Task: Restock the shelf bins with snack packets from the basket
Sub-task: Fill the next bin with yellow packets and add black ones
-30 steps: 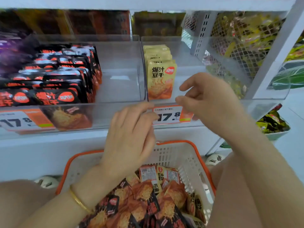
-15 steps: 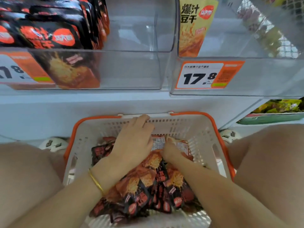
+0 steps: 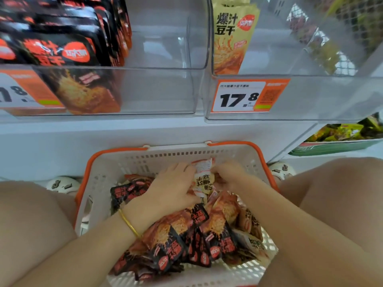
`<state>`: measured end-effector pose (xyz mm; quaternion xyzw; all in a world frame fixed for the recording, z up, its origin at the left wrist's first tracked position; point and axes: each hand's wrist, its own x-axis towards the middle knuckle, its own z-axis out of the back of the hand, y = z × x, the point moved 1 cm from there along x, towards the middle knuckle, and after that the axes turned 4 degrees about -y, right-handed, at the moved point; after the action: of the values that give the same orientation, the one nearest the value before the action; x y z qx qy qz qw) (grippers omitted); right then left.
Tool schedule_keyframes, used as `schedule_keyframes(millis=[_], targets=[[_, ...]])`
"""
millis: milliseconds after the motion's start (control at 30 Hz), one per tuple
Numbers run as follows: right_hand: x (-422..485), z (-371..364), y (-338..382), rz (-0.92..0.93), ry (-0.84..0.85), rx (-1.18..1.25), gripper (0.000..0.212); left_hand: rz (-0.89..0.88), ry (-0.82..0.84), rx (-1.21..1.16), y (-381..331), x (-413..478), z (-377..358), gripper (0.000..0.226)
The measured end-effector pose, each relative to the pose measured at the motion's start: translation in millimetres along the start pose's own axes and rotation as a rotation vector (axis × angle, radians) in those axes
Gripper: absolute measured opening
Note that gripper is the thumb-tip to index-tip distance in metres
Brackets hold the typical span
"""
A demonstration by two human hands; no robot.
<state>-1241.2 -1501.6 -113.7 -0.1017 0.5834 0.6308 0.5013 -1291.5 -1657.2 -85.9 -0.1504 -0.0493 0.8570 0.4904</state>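
Observation:
A white basket with an orange rim [image 3: 116,162] sits between my knees, heaped with black-and-orange snack packets [image 3: 180,237]. Near its far wall a pale yellow packet [image 3: 203,177] stands up out of the heap. My left hand [image 3: 174,187] holds its left side and my right hand [image 3: 230,177] pinches its right edge. On the shelf above, the left clear bin [image 3: 157,90] carries black packets [image 3: 62,54] in its left half. The right clear bin [image 3: 310,96] holds a short row of yellow packets [image 3: 234,38] at its left wall.
Orange price tags [image 3: 244,96] hang on the bin fronts. The white shelf edge [image 3: 124,137] runs just beyond the basket. A lower shelf tray of green and yellow packets [image 3: 342,133] lies at the right. A mesh divider [image 3: 331,27] stands behind the right bin.
Both hands dropped from the shelf front into the basket and my view tilted down. They closed on a yellow packet, which now stands raised from the heap.

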Motion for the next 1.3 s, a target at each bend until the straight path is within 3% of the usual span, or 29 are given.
schedule_keyframes(millis=[67,133,200,267,300,433,533,633,700,767,833,933,1067,1167,1233,1300], targets=[[-29,8,11,-0.117,0.157,0.242,0.022,-0.031,-0.041,-0.067,-7,0,7,0.053],[-58,17,21,-0.147,0.248,0.256,0.022,-0.05,-0.166,-0.166,-7,-1,25,0.029],[-74,26,29,0.049,0.165,-0.07,0.026,-0.029,-0.246,-0.235,-4,-1,49,0.018],[-89,40,38,0.391,-0.021,-0.335,0.032,0.018,-0.255,-0.315,-4,-3,76,0.021],[-97,47,41,0.506,-0.026,-0.299,0.036,0.036,-0.265,-0.376,-6,-5,89,0.023],[-127,71,54,0.626,0.29,0.016,0.062,0.043,-0.287,-0.626,-23,-14,142,0.032],[-144,90,78,0.768,0.353,0.09,0.074,-0.017,-0.375,-0.713,-38,-17,185,0.027],[-166,106,116,0.964,0.304,0.011,0.017,-0.071,-0.498,-0.72,-49,-11,222,0.024],[-176,116,145,1.012,0.193,0.068,0.009,-0.11,-0.629,-0.797,-51,0,238,0.03],[-174,128,170,1.032,0.047,0.204,0.009,-0.125,-0.771,-0.86,-46,13,245,0.039],[-157,137,189,1.022,-0.079,0.224,0.014,-0.083,-0.849,-0.65,-39,27,243,0.048],[-118,131,204,0.86,-0.139,0.038,0.025,-0.082,-0.805,-0.335,-35,41,226,0.059],[-77,108,207,0.764,-0.226,-0.306,0.024,-0.057,-0.723,-0.244,-31,49,208,0.062],[-63,107,212,0.74,-0.35,-0.511,0.039,-0.054,-0.752,-0.218,-28,49,206,0.062],[-57,108,214,0.696,-0.356,-0.555,0.038,-0.056,-0.751,-0.217,-28,48,206,0.061],[-53,106,214,0.652,-0.295,-0.45,0.037,-0.059,-0.74,-0.219,-28,48,206,0.061]])
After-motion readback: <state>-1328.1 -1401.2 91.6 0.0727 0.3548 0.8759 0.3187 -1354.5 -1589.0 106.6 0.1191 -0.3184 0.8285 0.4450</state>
